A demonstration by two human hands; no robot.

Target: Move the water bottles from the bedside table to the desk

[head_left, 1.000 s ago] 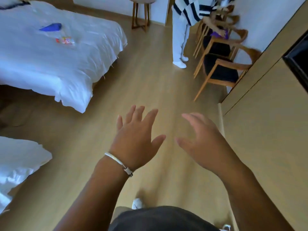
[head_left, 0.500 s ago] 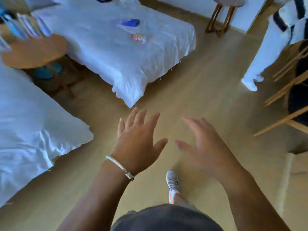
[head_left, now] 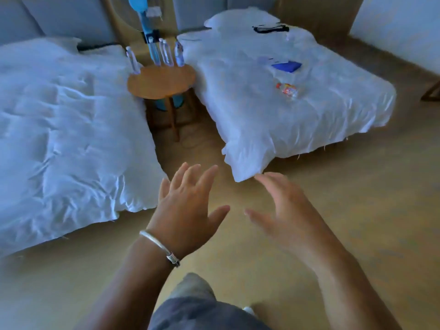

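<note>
two white beds [head_left: 71,129], wooden floor [head_left: 357,210]

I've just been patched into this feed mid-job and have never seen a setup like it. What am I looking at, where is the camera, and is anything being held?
There is no machine here. A person wears one wide-angle camera on the head, looking forward and down, so the two bare arms reaching in from the bottom are their own. The left hand, with a silver bracelet on its wrist, and the right hand are both spread open over the wooden floor and hold nothing.

Ahead, between two beds with white covers, stands the round wooden bedside table. Clear plastic water bottles stand upright along its far edge; I count about four, though blur makes that unsure. On the right-hand bed lie a flat blue item and a small clear bottle with a red label. The desk is not in view.
</note>
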